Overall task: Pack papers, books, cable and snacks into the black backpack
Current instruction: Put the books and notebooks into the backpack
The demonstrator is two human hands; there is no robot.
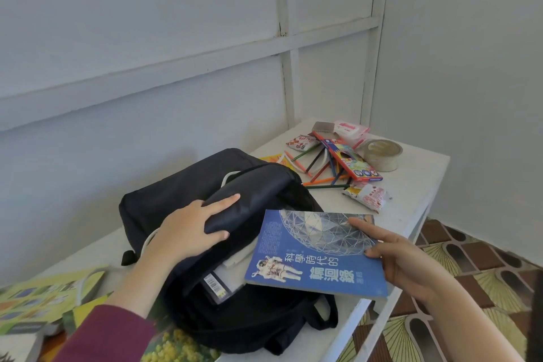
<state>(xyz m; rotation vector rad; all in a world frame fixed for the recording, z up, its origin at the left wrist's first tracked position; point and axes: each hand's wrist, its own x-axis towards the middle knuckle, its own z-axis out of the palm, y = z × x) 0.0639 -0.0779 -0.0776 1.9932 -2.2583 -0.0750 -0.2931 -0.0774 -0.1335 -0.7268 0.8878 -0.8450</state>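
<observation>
While your left hand (191,229) grips the top flap (252,200) of the black fabric backpack (182,185), holding it up off the mouth, your right hand (402,256) pinches the blue paperback book (314,258) by its right edge at centre frame. That edge hold is the weak spot: most of the book hangs unsupported over the opening, so it can swing or slip as you tilt it in. Its leading corner may also catch and crumple what already stands inside. If your left hand slackens, the flap will likely drop across the mouth. The bag lies on the white table (417,185). Inside it you can see white papers (235,258) and a dark book with a barcode label (217,285). A red-and-white snack packet (365,195) lies outside the bag, right of centre.
</observation>
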